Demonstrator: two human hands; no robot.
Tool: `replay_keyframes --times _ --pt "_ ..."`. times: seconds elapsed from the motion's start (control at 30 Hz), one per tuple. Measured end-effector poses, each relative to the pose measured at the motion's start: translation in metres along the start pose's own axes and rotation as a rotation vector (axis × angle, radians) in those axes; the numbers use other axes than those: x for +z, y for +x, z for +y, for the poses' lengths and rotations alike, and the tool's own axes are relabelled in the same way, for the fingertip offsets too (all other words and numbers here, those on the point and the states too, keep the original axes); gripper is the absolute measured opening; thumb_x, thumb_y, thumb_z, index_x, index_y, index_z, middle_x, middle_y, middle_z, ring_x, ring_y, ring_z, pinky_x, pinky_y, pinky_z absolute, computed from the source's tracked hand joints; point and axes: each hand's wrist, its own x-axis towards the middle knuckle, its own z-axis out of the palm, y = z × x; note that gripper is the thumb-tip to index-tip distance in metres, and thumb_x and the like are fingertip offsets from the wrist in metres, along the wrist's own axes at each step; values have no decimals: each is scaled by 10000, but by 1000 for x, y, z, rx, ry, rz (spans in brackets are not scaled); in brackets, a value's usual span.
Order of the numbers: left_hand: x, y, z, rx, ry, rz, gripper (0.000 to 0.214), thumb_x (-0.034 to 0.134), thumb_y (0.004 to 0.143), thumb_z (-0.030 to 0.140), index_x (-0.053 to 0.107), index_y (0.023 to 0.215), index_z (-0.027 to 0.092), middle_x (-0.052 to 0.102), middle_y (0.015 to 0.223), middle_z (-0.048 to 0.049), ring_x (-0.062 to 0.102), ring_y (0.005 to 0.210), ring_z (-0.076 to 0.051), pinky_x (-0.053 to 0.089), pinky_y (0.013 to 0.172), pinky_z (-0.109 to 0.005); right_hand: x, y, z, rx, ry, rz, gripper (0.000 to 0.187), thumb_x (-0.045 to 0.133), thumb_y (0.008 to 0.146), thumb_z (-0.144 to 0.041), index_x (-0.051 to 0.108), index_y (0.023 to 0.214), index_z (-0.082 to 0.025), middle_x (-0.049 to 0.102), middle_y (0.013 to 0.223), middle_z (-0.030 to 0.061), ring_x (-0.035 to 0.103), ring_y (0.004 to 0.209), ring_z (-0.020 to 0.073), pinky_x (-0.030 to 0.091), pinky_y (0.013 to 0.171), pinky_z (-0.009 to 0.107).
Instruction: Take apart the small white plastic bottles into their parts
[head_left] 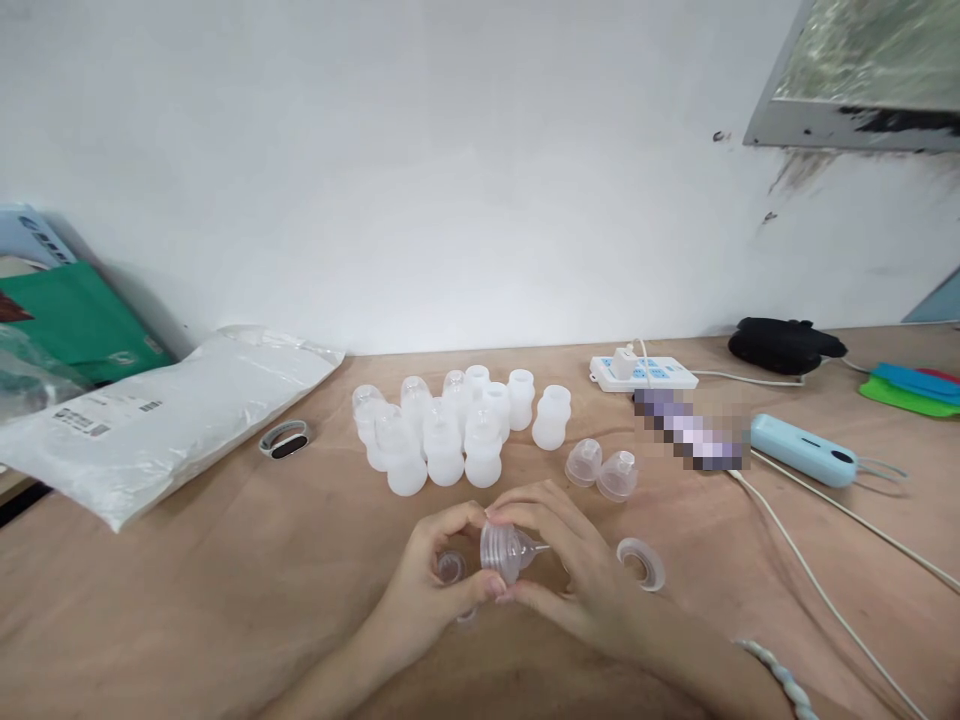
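Both hands meet low in the middle of the wooden table (225,600). My left hand (427,590) and my right hand (574,575) pinch a small clear ribbed silicone cap (506,552) between their fingertips. A small clear ring piece (451,567) sits by my left palm; I cannot tell whether the hand touches it. Just beyond the hands stands a cluster of several frosted white silicone bottles (450,430). Two clear caps (602,470) lie to the right of the cluster. A translucent ring (642,563) lies right of my right hand.
A large white plastic bag (150,415) lies at the left, a grey wristband (285,438) beside it. At the right are a white power strip (641,373), cables, a light blue device (802,450), a black object (784,345) and green and blue pads (911,388). A white wall backs the table.
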Motion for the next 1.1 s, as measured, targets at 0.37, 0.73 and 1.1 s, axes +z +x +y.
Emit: replay_keyframes --times 0.37,0.73,1.1 --pt "-7 -2 4 63 120 70 566 518 859 707 657 1132 230 650 1038 -69 553 930 -247 405 836 -336 -39 31 38 200 -156 300 309 692 839 -220 614 1137 -237 648 1125 80 636 991 243 558 798 372" --pt "-5 -9 -7 49 120 121 393 499 955 550 554 1198 246 623 1054 -60 573 948 -226 427 864 -355 -47 126 81 151 -533 -95 376 645 765 -51 651 1120 -174 675 1109 109 586 1125 279 465 989 433" --pt "-5 -8 -5 67 131 140 330 471 987 490 540 1177 230 626 1013 -57 568 944 -218 434 870 -358 -46 124 78 194 -610 -250 400 706 743 -76 616 1120 -173 699 1062 94 648 976 255 495 840 359"
